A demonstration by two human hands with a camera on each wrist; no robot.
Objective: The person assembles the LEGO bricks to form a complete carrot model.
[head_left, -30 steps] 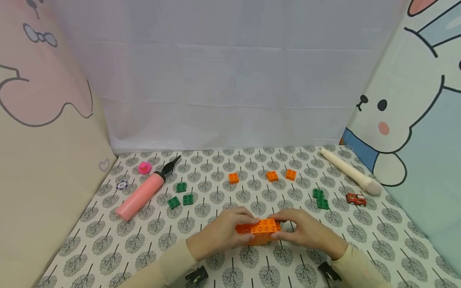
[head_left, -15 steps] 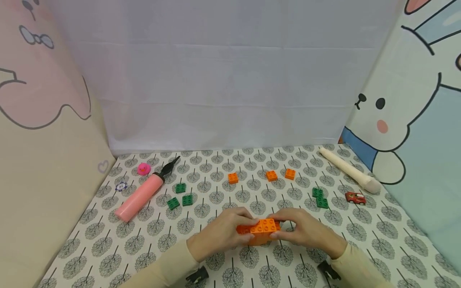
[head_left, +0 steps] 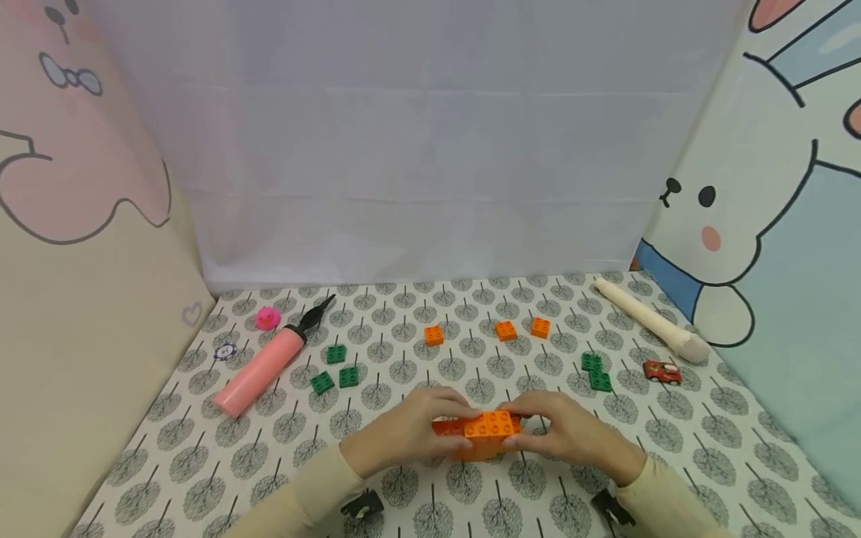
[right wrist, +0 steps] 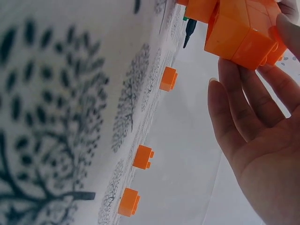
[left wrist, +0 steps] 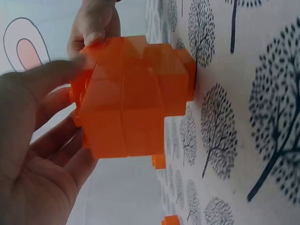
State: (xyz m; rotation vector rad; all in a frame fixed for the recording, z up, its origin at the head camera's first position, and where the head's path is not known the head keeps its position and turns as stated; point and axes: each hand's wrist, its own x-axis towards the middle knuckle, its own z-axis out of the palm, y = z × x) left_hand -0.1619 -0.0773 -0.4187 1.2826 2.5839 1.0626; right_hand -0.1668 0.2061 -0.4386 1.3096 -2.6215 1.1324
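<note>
Low over the table's front middle is a stepped block of joined orange toy bricks [head_left: 489, 424], studs upward. My left hand [head_left: 413, 427] has thumb and fingers on either side of its left end. In the left wrist view the left thumb [left wrist: 51, 77] is blurred against the orange bricks [left wrist: 124, 101], whose upper layers overhang a narrower base. My right hand [head_left: 568, 427] pinches the right end between thumb and forefinger. From the right wrist, the fingers [right wrist: 251, 96] reach round behind the brick block [right wrist: 243, 35]. Part of the block's left side is hidden by the left hand.
Loose orange bricks [head_left: 506, 331] lie farther back. Green bricks [head_left: 348, 376] sit at left, and two more green bricks [head_left: 596, 372] at right. A pink pump [head_left: 261, 372], pink duck [head_left: 267, 318], pale stick [head_left: 649, 320] and red toy car [head_left: 662, 372] lie along the sides.
My left hand has slid slightly left, showing a little more of the block's left part. The right hand stays nearly still on its end. The head view has shifted slightly.
</note>
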